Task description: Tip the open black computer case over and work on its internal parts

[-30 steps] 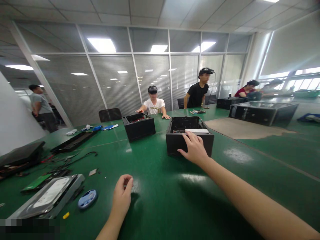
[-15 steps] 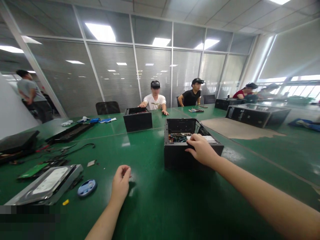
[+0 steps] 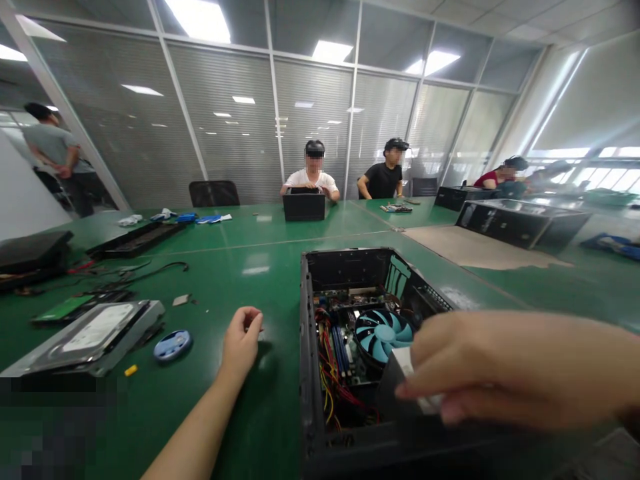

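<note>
right hand (image 3: pixel 500 370): closest to the camera, large and blurred, its fingers closed on the near right edge of the open computer case (image 3: pixel 320 373), over a grey block with a white label inside it.
open computer case: black, lid off, standing on the green table (image 3: pixel 260 267) right in front of the person; a blue fan (image 3: pixel 383 331) and red, yellow and blue wires (image 3: pixel 333 380) show inside.
left hand (image 3: pixel 241 343): resting on the table just left of the case, not touching it, fingers curled loosely with thumb against forefinger (whether something small sits between them i cannot tell).
near left: a round blue disc (image 3: pixel 172 345) and a small yellow bit (image 3: pixel 131 370) on the table, beside a silver drive (image 3: pixel 85 337) lying flat.
further left: a green circuit board (image 3: pixel 63 308), black cables (image 3: pixel 145 273), a long black panel (image 3: pixel 137 240).
far side: a second black case (image 3: pixel 304 203) in front of a seated person in a white shirt (image 3: pixel 313 179); another in black (image 3: pixel 383 179) beside them; a long black case (image 3: pixel 520 223) to the right.
</note>
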The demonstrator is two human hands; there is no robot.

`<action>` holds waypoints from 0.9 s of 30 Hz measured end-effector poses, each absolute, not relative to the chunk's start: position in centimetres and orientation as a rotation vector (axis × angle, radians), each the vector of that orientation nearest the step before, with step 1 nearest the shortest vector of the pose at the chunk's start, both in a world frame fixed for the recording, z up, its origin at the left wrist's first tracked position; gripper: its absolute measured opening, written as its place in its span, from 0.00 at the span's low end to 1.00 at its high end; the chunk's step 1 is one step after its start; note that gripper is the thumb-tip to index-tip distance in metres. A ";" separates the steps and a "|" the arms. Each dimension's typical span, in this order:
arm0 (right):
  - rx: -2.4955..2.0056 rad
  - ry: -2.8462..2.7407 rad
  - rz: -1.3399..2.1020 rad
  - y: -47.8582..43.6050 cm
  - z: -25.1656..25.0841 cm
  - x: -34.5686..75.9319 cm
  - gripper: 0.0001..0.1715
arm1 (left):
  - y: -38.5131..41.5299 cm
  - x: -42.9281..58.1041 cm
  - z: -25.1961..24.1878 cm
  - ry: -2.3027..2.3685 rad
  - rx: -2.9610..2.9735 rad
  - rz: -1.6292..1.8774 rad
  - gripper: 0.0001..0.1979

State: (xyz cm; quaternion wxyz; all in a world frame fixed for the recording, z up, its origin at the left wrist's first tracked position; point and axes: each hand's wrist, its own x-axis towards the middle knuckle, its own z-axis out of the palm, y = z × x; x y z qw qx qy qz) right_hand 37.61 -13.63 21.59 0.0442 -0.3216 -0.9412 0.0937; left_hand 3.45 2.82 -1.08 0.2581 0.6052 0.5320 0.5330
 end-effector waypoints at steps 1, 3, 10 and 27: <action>-0.985 -2.932 0.345 -11.1 22.0 37.7 0.17 | 2.8 3.4 -1.1 1.449 1.635 1.441 0.12; -1.123 -3.007 0.301 -5.2 21.8 37.8 0.21 | 2.8 3.2 -1.1 1.464 1.633 1.429 0.12; -1.686 -3.396 0.284 7.2 13.4 37.2 0.43 | 2.8 3.2 -0.9 1.459 1.644 1.421 0.11; -1.727 -2.950 -0.353 10.3 12.3 38.2 0.20 | 3.3 3.6 -1.6 1.421 1.641 1.385 0.12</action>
